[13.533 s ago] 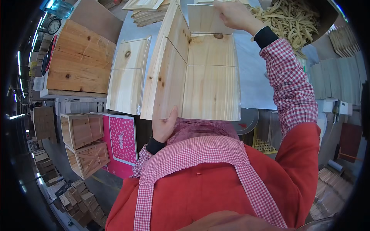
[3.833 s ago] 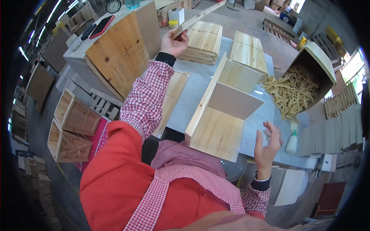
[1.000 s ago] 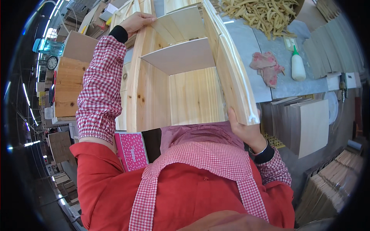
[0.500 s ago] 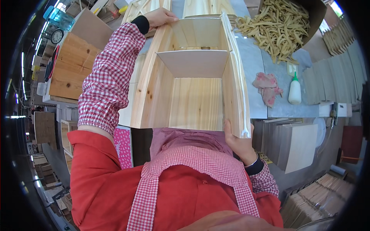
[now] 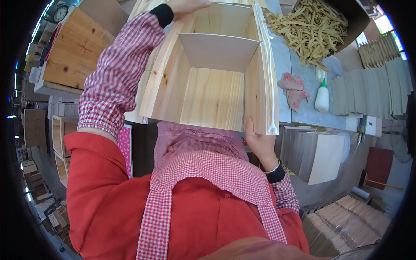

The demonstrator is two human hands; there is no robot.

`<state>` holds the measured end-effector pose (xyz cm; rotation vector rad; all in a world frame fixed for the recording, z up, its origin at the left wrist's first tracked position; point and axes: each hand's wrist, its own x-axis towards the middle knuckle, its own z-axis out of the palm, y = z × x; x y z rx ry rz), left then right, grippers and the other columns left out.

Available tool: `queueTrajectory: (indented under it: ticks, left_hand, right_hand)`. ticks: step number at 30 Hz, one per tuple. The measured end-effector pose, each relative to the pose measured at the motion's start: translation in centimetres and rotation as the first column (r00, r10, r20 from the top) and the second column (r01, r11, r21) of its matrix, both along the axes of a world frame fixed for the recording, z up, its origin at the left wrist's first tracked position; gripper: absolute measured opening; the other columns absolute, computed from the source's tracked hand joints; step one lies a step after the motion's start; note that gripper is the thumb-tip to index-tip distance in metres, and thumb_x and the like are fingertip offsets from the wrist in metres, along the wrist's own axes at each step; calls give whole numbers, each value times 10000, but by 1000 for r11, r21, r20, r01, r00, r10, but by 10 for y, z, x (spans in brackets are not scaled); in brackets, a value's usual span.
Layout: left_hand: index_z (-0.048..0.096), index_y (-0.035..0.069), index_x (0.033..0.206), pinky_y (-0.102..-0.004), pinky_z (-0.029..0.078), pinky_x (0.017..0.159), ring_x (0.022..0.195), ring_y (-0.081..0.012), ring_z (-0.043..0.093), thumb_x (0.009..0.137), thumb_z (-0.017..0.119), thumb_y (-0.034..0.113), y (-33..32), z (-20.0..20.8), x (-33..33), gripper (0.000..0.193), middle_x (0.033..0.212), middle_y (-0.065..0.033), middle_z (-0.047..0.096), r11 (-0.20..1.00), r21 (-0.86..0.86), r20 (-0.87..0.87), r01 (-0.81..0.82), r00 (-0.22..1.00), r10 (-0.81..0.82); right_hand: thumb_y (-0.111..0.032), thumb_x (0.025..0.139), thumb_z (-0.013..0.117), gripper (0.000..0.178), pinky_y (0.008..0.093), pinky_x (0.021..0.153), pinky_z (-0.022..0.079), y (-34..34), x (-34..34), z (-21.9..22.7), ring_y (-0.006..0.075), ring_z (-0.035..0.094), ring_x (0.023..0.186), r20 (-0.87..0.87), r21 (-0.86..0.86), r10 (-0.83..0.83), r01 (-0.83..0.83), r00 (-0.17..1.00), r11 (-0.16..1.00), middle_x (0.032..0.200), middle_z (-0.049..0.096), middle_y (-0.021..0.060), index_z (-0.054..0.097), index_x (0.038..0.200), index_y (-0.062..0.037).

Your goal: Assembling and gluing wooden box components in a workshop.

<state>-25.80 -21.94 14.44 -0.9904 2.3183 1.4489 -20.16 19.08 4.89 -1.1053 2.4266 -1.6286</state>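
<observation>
Before me is a pale wooden box (image 5: 212,95) with an open top, tilted a little. A thin whitish divider (image 5: 221,51) crosses its inside. A white bead of glue (image 5: 272,91) runs along the top edge of its right side. My left hand (image 5: 187,6) is at the far left corner, fingers closed over the far edge; the picture's top edge cuts it off partly. At the near right corner, my right hand (image 5: 261,145) grips the box, thumb inside the wall and the other fingers hidden below.
On the grey table (image 5: 286,113) to the right lie a stained pink cloth (image 5: 294,91) and a white glue bottle (image 5: 322,99) with a green tip. Beyond is a carton of wood strips (image 5: 318,30). Panels (image 5: 318,156) stand lower right; a knotty wooden board (image 5: 76,47) is at left.
The box has shifted away from my body and turned slightly, with both hands still on it. The whole view has also moved a little, so the surroundings sit higher and farther left.
</observation>
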Motion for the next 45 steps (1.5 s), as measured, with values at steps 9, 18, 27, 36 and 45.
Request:
queueTrajectory:
  ticks: [9, 18, 27, 36, 45]
  left_hand:
    - [728, 55, 974, -479, 93, 1156, 1389, -409, 245, 845, 654, 246, 52, -15, 55, 242, 1252, -280, 550, 627, -701, -262, 339, 696, -669]
    - [727, 44, 887, -476, 153, 1155, 1290, -360, 438, 832, 639, 175, 43, -31, 61, 167, 948, -133, 694, 541, -808, -433, 234, 388, -814]
    - [709, 14, 887, -372, 404, 1014, 1267, -352, 464, 831, 636, 162, 53, -19, 54, 174, 913, -166, 685, 731, -575, -286, 368, 747, -601]
    - [696, -6, 844, -374, 379, 1050, 1087, -315, 586, 828, 620, 147, 51, -21, 62, 171, 829, -197, 661, 669, -677, -454, 308, 541, -708]
    - [674, -26, 756, -376, 344, 1102, 705, -308, 629, 800, 599, 108, 55, -14, 55, 160, 689, -221, 612, 698, -612, -410, 370, 607, -681]
  right_hand:
    - [-38, 796, 636, 100, 331, 554, 503, -17, -10, 4, 297, 674, 623, 55, 26, -1, 0, 999, 1000, 681, 642, 157, 619, 871, 26]
    - [-37, 820, 657, 370, 324, 787, 510, -6, -6, -9, 219, 642, 916, 225, 100, 70, -94, 972, 990, 1015, 648, 144, 544, 1159, 60]
    - [-46, 820, 667, 407, 322, 816, 501, -7, -6, -12, 223, 634, 945, 170, 131, 99, -122, 980, 984, 1047, 632, 150, 521, 1185, 61]
    - [-35, 813, 634, 292, 338, 727, 520, -15, -4, -7, 254, 672, 826, 124, -32, 62, -59, 990, 998, 917, 662, 163, 577, 1084, 55]
    - [-37, 814, 632, 302, 365, 755, 512, -9, 0, -17, 296, 654, 856, 202, 88, 38, -56, 979, 995, 944, 650, 171, 582, 1099, 48]
